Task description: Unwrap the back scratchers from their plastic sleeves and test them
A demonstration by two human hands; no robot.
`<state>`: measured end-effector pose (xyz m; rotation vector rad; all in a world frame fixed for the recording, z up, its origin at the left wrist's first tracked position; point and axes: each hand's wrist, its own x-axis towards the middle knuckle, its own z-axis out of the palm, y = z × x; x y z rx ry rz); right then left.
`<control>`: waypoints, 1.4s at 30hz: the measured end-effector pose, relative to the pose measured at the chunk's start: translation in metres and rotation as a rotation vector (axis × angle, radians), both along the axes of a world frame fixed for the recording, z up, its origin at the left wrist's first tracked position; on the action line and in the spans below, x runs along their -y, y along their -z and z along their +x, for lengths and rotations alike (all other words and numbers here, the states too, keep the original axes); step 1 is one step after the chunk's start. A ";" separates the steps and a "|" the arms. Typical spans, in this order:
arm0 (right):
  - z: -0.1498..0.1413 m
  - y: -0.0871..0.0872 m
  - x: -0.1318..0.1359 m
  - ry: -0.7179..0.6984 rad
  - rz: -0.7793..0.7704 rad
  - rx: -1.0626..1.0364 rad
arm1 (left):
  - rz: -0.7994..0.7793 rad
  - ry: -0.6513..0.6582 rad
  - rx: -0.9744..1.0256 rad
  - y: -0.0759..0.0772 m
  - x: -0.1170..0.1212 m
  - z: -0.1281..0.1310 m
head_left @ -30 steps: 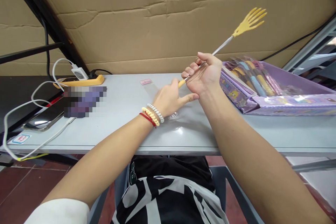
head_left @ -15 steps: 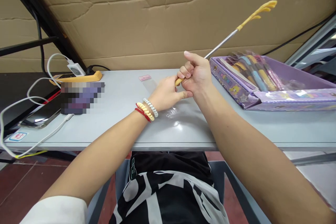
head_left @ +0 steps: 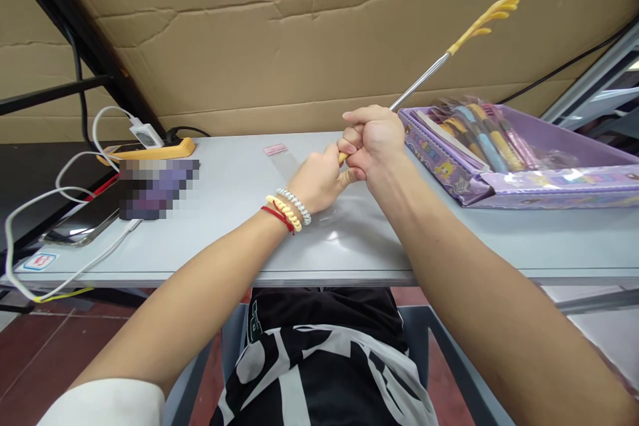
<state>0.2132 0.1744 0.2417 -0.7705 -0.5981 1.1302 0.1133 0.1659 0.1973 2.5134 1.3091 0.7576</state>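
Observation:
A back scratcher (head_left: 422, 82) with a silver rod and a yellow hand-shaped head slants up to the right. Its yellow grip end lies between my two hands, mostly covered by fingers. My left hand (head_left: 319, 176), with bracelets at the wrist, is closed around that lower end. My right hand (head_left: 377, 143) has its fingers curled on the rod just above, palm turned up. Below the hands, a clear plastic sleeve (head_left: 283, 161) with a pink label lies on the table (head_left: 229, 180), partly hidden by my left hand.
On the right stands an open purple box (head_left: 559, 196) holding several wrapped back scratchers (head_left: 486, 140). At left are a phone (head_left: 84, 226), a blurred-out item, white cables and a yellow power strip (head_left: 180, 148). Cardboard (head_left: 299, 60) walls off the back.
The back scratcher's head has turned from flat-on to edge-on. My right hand has moved slightly left, nearer my left hand, and its fingers have curled in more.

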 end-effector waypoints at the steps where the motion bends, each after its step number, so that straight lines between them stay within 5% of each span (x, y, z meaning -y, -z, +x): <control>1: -0.001 -0.001 0.001 0.006 -0.007 0.002 | 0.008 -0.003 -0.003 0.000 0.000 -0.001; 19: 0.000 -0.009 0.005 0.049 0.016 -0.015 | 0.055 -0.100 -0.085 -0.002 0.008 -0.001; 34: 0.005 0.000 0.001 0.012 0.086 -0.025 | -0.103 0.126 0.284 -0.007 0.006 -0.002; 42: -0.001 -0.002 0.004 -0.073 0.074 -0.056 | -0.075 0.084 0.192 -0.004 0.006 -0.003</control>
